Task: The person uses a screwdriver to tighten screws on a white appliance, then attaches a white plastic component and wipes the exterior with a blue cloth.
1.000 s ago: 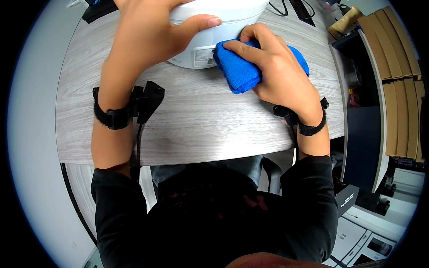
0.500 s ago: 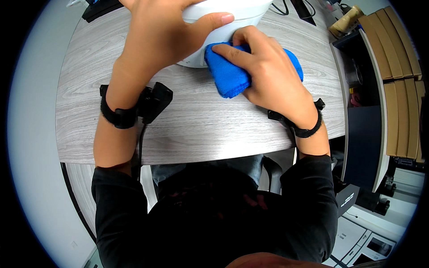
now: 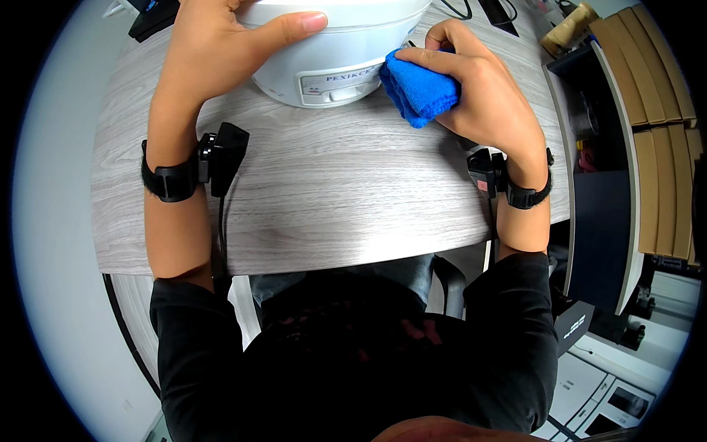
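A white round cooker [image 3: 335,62] with a pale front panel stands at the far edge of the grey wood-grain table [image 3: 317,199]. My left hand [image 3: 221,44] grips its left side, thumb lying across the top rim. My right hand [image 3: 479,88] holds a folded blue cloth [image 3: 420,92] pressed against the cooker's right side. Both wrists wear black straps with small black devices.
Brown cardboard pieces [image 3: 655,96] lean on a dark shelf unit at the right. Black cables and a dark object [image 3: 151,15] lie at the table's far edge. A white cabinet [image 3: 611,390] stands on the floor at lower right.
My right hand has slid the blue cloth from the cooker's front toward its right side. The left hand stays on the cooker.
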`<state>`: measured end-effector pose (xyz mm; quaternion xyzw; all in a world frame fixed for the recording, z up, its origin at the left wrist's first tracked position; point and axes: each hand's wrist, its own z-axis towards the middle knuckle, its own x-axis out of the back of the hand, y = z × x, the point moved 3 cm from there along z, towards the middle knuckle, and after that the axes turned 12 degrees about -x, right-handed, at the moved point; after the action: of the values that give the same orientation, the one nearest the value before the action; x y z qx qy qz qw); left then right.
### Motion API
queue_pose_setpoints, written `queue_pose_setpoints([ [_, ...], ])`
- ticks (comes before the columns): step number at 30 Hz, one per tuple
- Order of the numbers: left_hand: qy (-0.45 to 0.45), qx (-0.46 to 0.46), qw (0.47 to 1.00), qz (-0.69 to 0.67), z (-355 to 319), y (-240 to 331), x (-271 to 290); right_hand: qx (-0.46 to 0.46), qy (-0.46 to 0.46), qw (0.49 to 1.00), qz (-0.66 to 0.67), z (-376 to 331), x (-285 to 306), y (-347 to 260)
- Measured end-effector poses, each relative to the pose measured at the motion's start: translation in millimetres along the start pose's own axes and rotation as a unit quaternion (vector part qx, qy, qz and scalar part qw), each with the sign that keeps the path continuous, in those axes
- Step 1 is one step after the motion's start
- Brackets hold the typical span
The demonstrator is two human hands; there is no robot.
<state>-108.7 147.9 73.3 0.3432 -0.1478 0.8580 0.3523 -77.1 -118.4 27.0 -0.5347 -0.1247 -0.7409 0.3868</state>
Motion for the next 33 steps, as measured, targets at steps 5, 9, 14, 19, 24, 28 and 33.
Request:
queue_pose_setpoints([
  [5,0.003,0.012,1.0,0.01,1.1,5.6,0.5,0.023,0.017,1.0,0.01,0.4,3.0,-8.8],
  [9,0.001,0.025,0.999,0.022,2.0,9.3,-0.6,0.057,0.031,0.997,0.045,-0.6,-3.0,-21.9],
  [14,-0.003,0.046,0.993,0.105,6.2,31.3,-11.4,0.057,0.023,0.997,0.05,-6.2,-13.4,-46.0],
  [19,0.005,0.024,0.99,0.137,5.8,36.8,-11.8,0.066,0.049,0.996,0.022,-11.2,-13.7,-57.8],
  [24,0.02,0.01,0.991,0.132,6.0,39.4,-15.9,0.06,0.071,0.996,-0.004,-13.3,-13.1,-64.1],
  [28,0.037,-0.011,0.988,0.15,4.6,39.8,-18.8,0.061,0.074,0.995,-0.022,-13.3,-18.0,-68.9],
  [33,0.074,-0.038,0.99,0.111,4.2,36.4,-19.8,0.081,0.082,0.993,-0.039,-13.0,-32.6,-71.0],
])
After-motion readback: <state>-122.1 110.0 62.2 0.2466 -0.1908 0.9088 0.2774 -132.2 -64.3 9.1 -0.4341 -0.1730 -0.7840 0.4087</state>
